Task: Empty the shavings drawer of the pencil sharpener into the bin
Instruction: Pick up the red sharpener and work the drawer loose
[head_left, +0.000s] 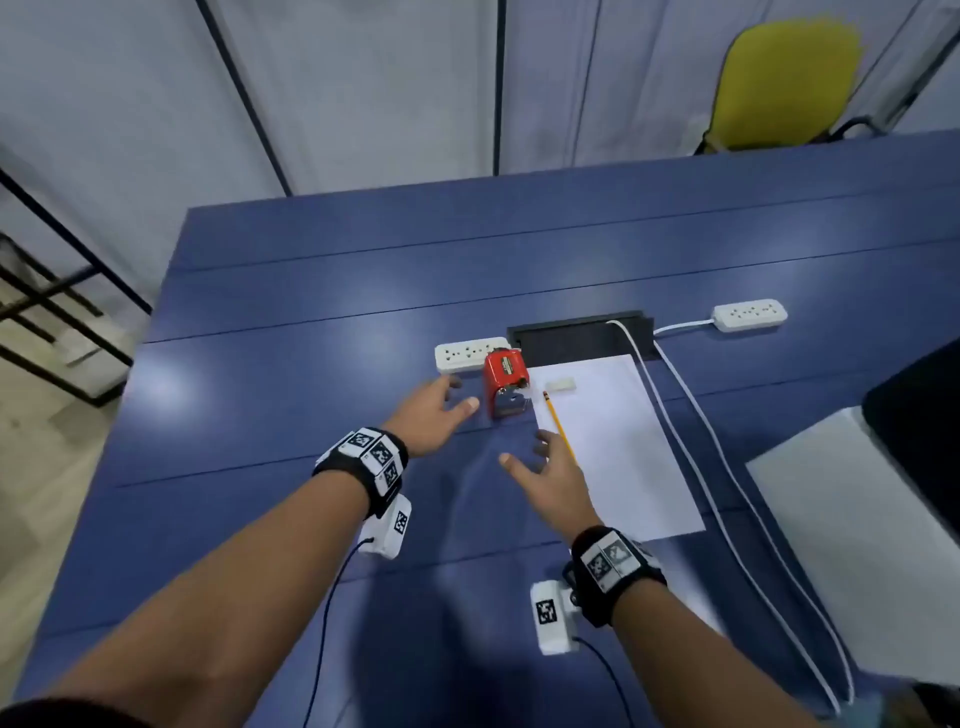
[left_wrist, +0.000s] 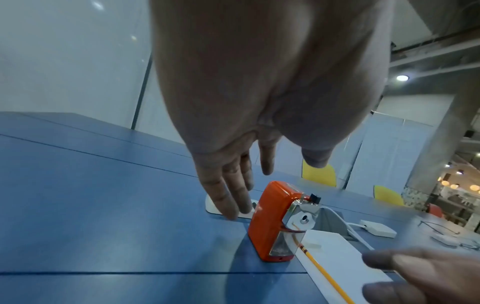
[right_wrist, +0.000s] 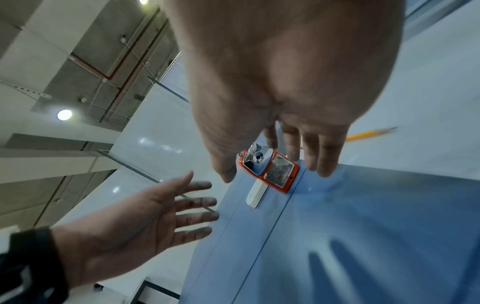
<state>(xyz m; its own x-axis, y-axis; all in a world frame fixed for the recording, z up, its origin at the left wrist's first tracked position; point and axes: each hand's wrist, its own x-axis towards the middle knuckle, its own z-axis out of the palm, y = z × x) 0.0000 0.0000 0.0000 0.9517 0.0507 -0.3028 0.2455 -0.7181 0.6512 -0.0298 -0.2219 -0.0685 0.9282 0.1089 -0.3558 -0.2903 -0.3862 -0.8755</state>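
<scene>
Both forearms reach out over the desk (head_left: 291, 291); my left hand (head_left: 431, 415) and right hand (head_left: 550, 480) are spread, fingers loose, gripping nothing. Between and just ahead of them stands the red pencil sharpener (head_left: 505, 382), its clear shavings drawer (right_wrist: 279, 171) still seated and facing me, so I judge I'm flanking it to steady the body and pull. Under my right fingers lies a pencil (head_left: 558, 426) on paper (head_left: 613, 441). I see no bin.
</scene>
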